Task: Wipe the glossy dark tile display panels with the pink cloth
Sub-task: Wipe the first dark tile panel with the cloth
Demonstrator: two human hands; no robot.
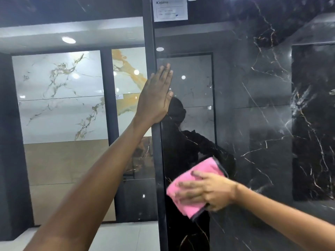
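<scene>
A glossy dark marble tile panel (253,115) with white and gold veins fills the right half of the view. Its black frame edge (155,160) runs top to bottom at the centre. My left hand (155,95) lies flat with straight fingers against the panel's left edge, high up. Lower down, my right hand (206,190) presses a folded pink cloth (192,180) with a dark border against the panel, fingers spread over it. A dark reflection of a person shows in the panel between the two hands.
A white paper label (170,9) is stuck at the panel's top. Beyond the frame on the left stand white marble tile panels (59,95) and a beige panel (68,178). Pale floor tiles (117,236) lie below them.
</scene>
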